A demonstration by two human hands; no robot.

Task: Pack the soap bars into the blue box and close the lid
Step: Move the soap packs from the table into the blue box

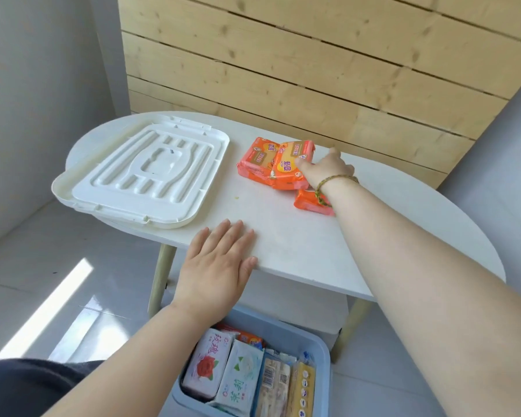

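White counter before plank wall: my right hand rests upon the orange soap bars near its far edge, grasp unconfirmed; left hand lies flat, released, at the near edge.

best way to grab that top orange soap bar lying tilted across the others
Come from above with the right hand, already touching it, and pinch the top orange soap bar across its two long edges. It lies tilted on another bar, so its raised edges are free while its underside is blocked.
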